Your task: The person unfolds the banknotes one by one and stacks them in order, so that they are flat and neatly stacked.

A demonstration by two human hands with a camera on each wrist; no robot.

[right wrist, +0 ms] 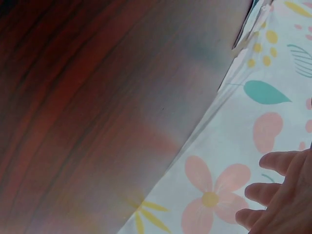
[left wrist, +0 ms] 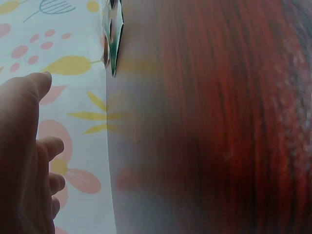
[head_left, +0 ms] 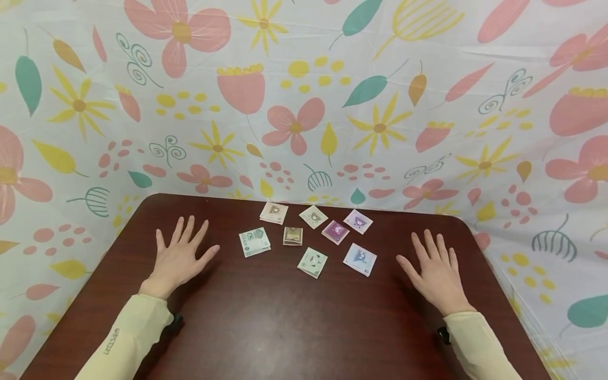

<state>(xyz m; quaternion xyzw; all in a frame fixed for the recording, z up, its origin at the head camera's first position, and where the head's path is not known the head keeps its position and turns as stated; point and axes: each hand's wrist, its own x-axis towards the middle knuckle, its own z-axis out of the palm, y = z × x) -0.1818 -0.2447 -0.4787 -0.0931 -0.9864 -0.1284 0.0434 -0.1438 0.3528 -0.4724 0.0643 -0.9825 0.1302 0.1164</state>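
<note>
My left hand is spread over the left side of the dark wooden table, its fingers straight and holding nothing. On the right, my right hand lies the same way, palm down with fingers spread. Between them are several small folded banknotes. Nearest the left hand is a pale green note; nearest the right, a blue note. A green note lies at the front of the group. Behind it are a brown note, a purple note, a beige note, a light greenish note and a violet-white note.
The glossy brown table has rounded far corners. A white cloth printed with flowers and leaves hangs right behind its far edge and along both sides. Dark straps show at the cuffs of the pale sleeves.
</note>
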